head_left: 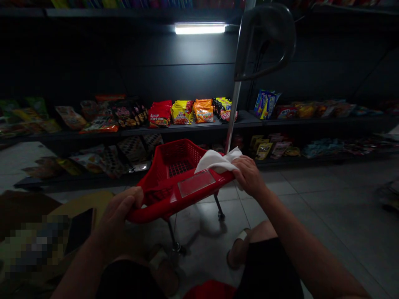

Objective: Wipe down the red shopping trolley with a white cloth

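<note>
- Head view: red cart (180, 150) seen ahead of the person's legs, handle (162, 204) on its near side.
- Left hand (123, 204): fingers curled around the cart handle, left end gripped.
- Right hand (248, 175): fingers closed on white cloth (213, 161), held at the right end of the cart handle, cloth partly draped over it.
- Snack bags (204, 112) lined up on shelf (137, 131) behind the cart.
- Metal pole (234, 106) seen behind the cart's right side.
- Lit lamp (199, 28) mounted high behind the cart.

Smooth, glossy plastic is shown by the red cart (170, 201) mid-frame, matt fabric by the white cloth (215, 162), shiny metal by the pole (236, 95) right of centre.
</note>
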Demonstrator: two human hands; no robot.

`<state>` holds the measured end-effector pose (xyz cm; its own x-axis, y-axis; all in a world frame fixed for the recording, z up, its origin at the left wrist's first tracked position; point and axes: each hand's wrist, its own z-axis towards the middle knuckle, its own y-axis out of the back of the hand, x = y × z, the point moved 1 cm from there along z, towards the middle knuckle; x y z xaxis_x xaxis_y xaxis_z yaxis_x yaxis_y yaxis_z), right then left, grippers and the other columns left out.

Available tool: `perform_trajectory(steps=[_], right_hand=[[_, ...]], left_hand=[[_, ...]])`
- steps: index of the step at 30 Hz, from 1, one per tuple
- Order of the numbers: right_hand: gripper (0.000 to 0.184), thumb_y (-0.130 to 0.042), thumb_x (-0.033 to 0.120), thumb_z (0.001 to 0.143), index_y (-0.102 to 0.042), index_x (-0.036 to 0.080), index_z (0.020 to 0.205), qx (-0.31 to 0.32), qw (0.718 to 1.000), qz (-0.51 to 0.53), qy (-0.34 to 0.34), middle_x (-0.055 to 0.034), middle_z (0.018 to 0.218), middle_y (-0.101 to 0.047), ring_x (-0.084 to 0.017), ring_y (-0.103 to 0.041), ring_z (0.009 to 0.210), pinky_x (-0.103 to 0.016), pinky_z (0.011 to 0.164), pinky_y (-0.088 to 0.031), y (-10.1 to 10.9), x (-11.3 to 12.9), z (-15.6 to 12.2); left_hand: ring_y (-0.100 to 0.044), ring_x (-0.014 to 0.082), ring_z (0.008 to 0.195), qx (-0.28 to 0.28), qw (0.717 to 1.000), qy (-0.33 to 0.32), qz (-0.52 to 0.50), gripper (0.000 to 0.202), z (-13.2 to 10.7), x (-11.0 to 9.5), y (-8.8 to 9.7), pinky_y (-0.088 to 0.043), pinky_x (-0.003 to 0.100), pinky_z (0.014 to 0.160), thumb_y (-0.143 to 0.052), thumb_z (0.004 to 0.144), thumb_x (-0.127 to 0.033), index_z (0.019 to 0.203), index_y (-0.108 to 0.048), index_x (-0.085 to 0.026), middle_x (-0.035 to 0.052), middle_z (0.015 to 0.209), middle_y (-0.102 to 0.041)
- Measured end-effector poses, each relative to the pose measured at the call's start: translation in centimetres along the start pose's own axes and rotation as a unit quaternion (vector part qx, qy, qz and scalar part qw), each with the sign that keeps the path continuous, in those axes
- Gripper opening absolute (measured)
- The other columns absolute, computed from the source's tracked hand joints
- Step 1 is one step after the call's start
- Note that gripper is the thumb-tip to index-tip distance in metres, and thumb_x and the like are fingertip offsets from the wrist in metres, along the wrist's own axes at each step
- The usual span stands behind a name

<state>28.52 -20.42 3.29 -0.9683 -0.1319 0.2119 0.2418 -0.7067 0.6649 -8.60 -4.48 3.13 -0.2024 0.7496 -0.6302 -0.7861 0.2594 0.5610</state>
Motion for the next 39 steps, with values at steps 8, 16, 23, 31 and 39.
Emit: perform_trajectory(steps=[8,16,23,31,39], right_hand=[[0.036,-0.043,0.026,0.100,-0.057,0.024,0.133,-0.017,1.000,-0.011,-0.006,-0.0058,0.140,-0.058,-0.022,-0.050,0.132,-0.044,0.118,-0.030,-2.6,9.7,-0.5],[0.033,-0.043,0.021,0.101,-0.061,0.026,0.128,-0.104,0.994,0.018,-0.034,-0.0039,0.138,-0.061,-0.019,-0.048,0.136,-0.047,0.121,-0.025,-2.7,5.7,-2.6],[0.030,-0.052,0.025,0.099,-0.059,0.032,0.127,-0.041,0.991,0.010,0.123,0.0040,0.145,-0.055,-0.016,-0.040,0.141,-0.041,0.125,-0.014,-6.0,13.1,-3.4],[0.030,-0.043,0.035,0.101,-0.062,0.022,0.121,-0.112,0.993,0.014,0.035,-0.0077,0.123,-0.067,-0.022,-0.055,0.124,-0.046,0.117,-0.030,-1.7,-0.8,-2.1],[0.019,-0.048,0.031,0.098,-0.064,0.022,0.105,-0.053,0.998,0.025,0.023,-0.0058,0.107,-0.070,-0.020,-0.060,0.108,-0.045,0.116,-0.029,-0.3,1.6,-1.7]], left_hand=[[-0.062,0.0192,0.072,0.154,0.981,0.069,0.093,0.047,2.8,-2.8,-1.3,-0.046,0.026,0.066,-0.038,0.094,-0.054,0.081,-0.069,-0.022,0.0027,0.080,-0.070],[-0.069,0.0214,0.082,0.184,0.947,0.101,0.241,0.054,3.4,-5.8,-3.6,-0.045,0.028,0.069,-0.028,0.096,-0.058,0.095,-0.071,-0.026,0.0032,0.093,-0.075],[-0.067,0.0211,0.071,0.204,0.920,0.100,0.319,0.058,4.1,-6.8,-5.0,-0.040,0.028,0.063,-0.019,0.099,-0.048,0.087,-0.068,-0.020,0.0080,0.079,-0.074],[-0.064,0.0176,0.070,0.204,0.938,0.036,0.277,0.050,2.4,-6.6,-3.7,-0.042,0.027,0.065,-0.031,0.098,-0.052,0.084,-0.068,-0.023,0.0030,0.077,-0.072],[-0.064,0.0178,0.070,0.183,0.943,0.066,0.271,0.044,1.1,-5.4,-2.4,-0.043,0.027,0.063,-0.039,0.095,-0.051,0.087,-0.072,-0.023,0.0034,0.079,-0.072]])
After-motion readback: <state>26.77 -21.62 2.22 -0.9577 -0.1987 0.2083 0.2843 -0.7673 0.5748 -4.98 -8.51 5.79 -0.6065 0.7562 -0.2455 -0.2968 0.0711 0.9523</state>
